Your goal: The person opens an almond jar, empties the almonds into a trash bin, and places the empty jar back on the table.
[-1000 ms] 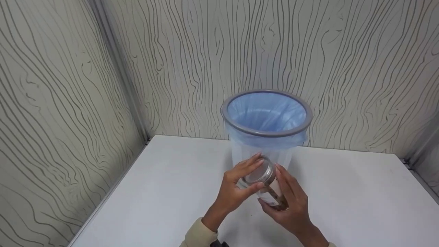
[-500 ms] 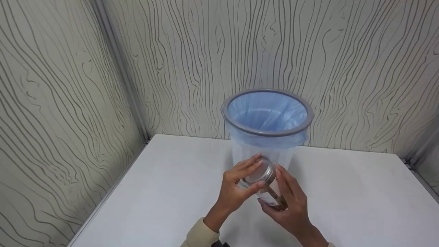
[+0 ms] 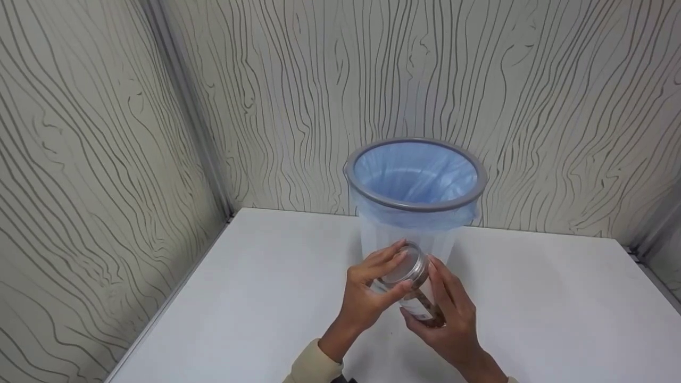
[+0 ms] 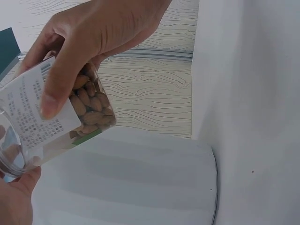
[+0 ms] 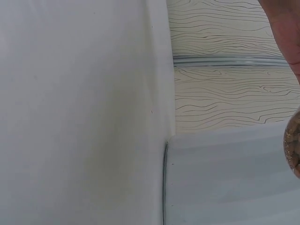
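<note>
A clear jar (image 3: 420, 302) with a silver lid (image 3: 403, 267) is tilted in front of me, just above the white table. My left hand (image 3: 370, 290) grips the lid with fingers and thumb curled round its rim. My right hand (image 3: 452, 316) holds the jar body from below and the side. In the left wrist view the jar (image 4: 89, 108) shows brown nuts and a white label, and the right hand's (image 4: 93, 33) thumb presses on the label. The left hand (image 4: 14, 201) shows at the lower left corner.
A tall pale bin (image 3: 372, 199) with a grey rim and a blue bag liner stands right behind the jar, close to the back wall. The white table (image 3: 255, 298) is boxed in by patterned walls at the left and back. The bin's ribbed wall (image 5: 225, 178) fills the right wrist view.
My left fingers have shifted slightly round the lid. The jar and the right hand stay where they were.
</note>
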`<state>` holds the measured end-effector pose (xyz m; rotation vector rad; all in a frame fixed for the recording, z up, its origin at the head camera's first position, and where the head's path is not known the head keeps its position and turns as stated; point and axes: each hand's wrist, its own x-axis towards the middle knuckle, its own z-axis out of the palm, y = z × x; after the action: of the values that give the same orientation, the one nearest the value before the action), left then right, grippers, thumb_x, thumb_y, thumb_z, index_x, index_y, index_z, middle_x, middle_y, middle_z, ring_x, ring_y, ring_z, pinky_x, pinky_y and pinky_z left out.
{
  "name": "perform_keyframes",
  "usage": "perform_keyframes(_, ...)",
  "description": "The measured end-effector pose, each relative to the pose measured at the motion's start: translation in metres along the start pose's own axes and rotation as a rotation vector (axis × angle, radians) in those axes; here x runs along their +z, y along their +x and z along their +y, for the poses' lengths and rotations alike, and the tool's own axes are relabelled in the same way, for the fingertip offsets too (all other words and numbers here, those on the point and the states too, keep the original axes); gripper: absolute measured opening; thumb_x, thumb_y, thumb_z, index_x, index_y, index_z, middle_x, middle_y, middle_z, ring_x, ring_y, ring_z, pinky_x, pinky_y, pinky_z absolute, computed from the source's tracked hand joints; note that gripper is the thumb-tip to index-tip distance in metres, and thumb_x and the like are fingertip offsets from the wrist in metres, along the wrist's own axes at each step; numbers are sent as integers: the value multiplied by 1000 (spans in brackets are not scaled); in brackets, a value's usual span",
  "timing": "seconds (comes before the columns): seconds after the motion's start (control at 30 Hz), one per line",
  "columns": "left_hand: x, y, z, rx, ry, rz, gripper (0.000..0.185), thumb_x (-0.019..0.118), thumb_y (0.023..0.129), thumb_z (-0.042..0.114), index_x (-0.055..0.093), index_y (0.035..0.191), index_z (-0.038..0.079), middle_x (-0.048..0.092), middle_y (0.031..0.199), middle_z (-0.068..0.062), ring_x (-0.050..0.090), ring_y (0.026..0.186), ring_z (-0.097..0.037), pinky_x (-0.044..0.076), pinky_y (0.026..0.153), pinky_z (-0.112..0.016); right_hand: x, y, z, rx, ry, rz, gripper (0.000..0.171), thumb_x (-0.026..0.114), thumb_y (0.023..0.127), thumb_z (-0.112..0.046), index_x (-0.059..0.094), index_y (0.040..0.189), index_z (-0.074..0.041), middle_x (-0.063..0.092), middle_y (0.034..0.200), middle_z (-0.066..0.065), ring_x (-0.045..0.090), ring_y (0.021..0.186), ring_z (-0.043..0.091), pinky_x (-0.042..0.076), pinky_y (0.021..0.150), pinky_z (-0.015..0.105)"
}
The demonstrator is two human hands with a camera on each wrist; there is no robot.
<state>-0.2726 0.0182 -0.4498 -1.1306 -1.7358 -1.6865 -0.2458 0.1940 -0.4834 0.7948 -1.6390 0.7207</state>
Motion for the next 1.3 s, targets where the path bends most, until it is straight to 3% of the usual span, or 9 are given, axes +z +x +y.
perform_keyframes(0.27, 1, 0, 1, -9, 11, 7, 44, 76, 90, 11, 67, 133, 6, 58, 145, -7, 55, 134, -27, 49, 104, -44, -1, 3, -1, -1, -3, 2, 73, 78, 86, -39, 57, 130, 16, 59, 130, 33, 60, 123, 30, 43, 106, 28)
perform_keyframes(0.5, -5, 3, 0, 57, 58, -12, 47, 80, 87, 13, 69, 132, 8, 60, 142, -8, 58, 131, -27, 50, 103, -45, -2, 7, -3, 0, 83, 22, 75, 80, 84, -34, 54, 130, 20, 57, 128, 37, 58, 127, 30, 43, 107, 28)
perform_keyframes(0.83, -10, 3, -4, 50, 2, -84, 46, 76, 92, 21, 66, 135, 10, 57, 147, -7, 53, 136, -28, 44, 108, -48, -2, 6, -5, 12, 103, 16, 77, 80, 85, -36, 53, 130, 20, 56, 129, 38, 57, 130, 27, 43, 108, 28)
perform_keyframes(1.07, -11, 2, -7, 72, -45, -99, 49, 71, 96, 36, 65, 136, 8, 56, 147, -10, 53, 136, -29, 46, 107, -47, 0, 2, -5, 20, 114, -12, 77, 81, 85, -38, 54, 130, 19, 56, 130, 36, 56, 131, 26, 43, 108, 30)
perform_keyframes(1.3, -8, 2, -7, 74, -108, -79, 45, 72, 96, 25, 65, 136, 5, 56, 146, -13, 54, 135, -32, 47, 106, -48, 0, 3, -7, 19, 106, -16, 76, 79, 86, -37, 54, 131, 18, 55, 130, 37, 55, 132, 27, 43, 106, 29)
